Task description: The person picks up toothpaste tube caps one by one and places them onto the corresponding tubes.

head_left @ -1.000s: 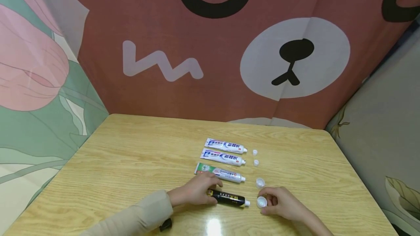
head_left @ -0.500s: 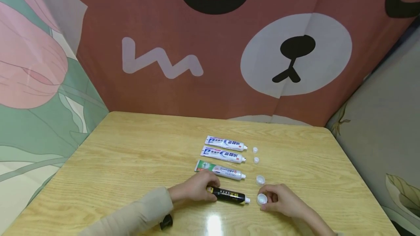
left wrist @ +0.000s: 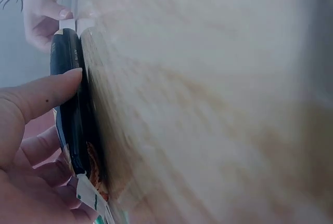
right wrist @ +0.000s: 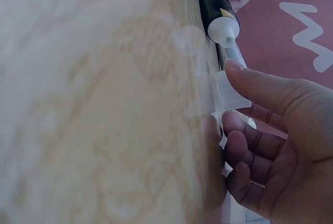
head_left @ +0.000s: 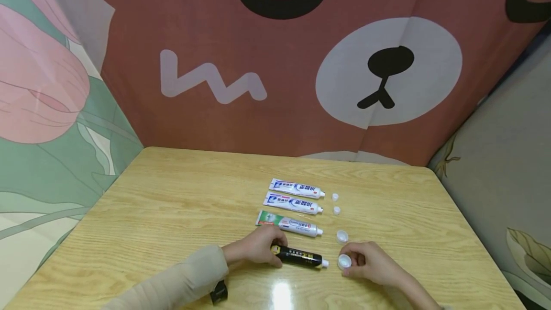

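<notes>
4 tubes lie in a row on the wooden table (head_left: 172, 195), each with its nozzle bare and pointing right; their walls are opaque, so their contents cannot be told. The nearest, a black tube (head_left: 300, 257), is plump and glossy, with yellow and pale lettering, a yellow patch by the tail and a white shoulder and nozzle. The left hand (head_left: 261, 245) grips its tail end between thumb and fingers. Just beyond its nozzle, and apart from it, the right hand (head_left: 372, 264) pinches a wide white cap (head_left: 344, 261), hollow side up. Beyond the black tube lie a green-and-silver tube (head_left: 297, 226), a white-and-blue tube (head_left: 292, 203) and a matching farthest tube (head_left: 296, 188). Near their nozzles stand a second wide cap (head_left: 342, 236), also hollow side up, and 2 small white caps (head_left: 336, 210). A dark object (head_left: 219, 292), partly hidden, sits beside the left sleeve (head_left: 206, 267).
</notes>
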A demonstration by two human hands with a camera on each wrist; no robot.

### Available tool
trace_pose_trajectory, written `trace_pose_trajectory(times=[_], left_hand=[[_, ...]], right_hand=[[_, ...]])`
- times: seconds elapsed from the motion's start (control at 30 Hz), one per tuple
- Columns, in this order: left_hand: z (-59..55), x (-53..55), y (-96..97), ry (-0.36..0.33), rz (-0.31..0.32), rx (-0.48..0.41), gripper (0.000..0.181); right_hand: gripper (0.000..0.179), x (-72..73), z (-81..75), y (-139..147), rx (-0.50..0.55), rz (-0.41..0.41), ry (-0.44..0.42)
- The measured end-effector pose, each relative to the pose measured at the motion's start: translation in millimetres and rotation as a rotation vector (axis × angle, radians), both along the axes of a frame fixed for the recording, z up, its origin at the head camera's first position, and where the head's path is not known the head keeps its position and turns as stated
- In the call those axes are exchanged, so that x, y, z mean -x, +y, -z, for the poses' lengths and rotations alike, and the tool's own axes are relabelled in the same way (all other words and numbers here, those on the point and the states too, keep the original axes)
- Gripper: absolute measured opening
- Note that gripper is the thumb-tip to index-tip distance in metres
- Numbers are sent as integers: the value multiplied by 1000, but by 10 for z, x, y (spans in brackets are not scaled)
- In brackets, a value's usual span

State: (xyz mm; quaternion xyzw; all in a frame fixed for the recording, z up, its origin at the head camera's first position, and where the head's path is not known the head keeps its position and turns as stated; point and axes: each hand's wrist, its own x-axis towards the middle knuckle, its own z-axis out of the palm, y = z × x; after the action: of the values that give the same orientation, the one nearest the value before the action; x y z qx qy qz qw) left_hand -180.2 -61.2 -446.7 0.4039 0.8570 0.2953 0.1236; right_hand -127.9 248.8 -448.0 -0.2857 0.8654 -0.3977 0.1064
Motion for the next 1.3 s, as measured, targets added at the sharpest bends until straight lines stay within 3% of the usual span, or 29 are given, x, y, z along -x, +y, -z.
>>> trace_pose_trajectory(times=[0.2, 0.5, 0.67, 0.83, 1.07, 1.3], left_hand=[[-8, -3, -1, 18, 15, 23, 28], [-3, 10, -34, 25, 39, -25, 27], [-22, -3, -53, 10, 17, -62, 27], [-60, -16, -59, -10, -27, -99, 29], [-113, -33, -52, 3, -52, -162, 30], [-157, -57, -31, 36, -58, -148, 31]], right_hand=[[22, -24, -16, -6, 31, 12, 22], [19, -61, -78, 15, 64, 51, -37], [17, -61, -69, 24, 86, 52, -32], [27, -70, -54, 34, 126, 68, -33], [31, -91, -78, -1, 155, 86, 8], [31, -108, -104, -63, 165, 81, 49]])
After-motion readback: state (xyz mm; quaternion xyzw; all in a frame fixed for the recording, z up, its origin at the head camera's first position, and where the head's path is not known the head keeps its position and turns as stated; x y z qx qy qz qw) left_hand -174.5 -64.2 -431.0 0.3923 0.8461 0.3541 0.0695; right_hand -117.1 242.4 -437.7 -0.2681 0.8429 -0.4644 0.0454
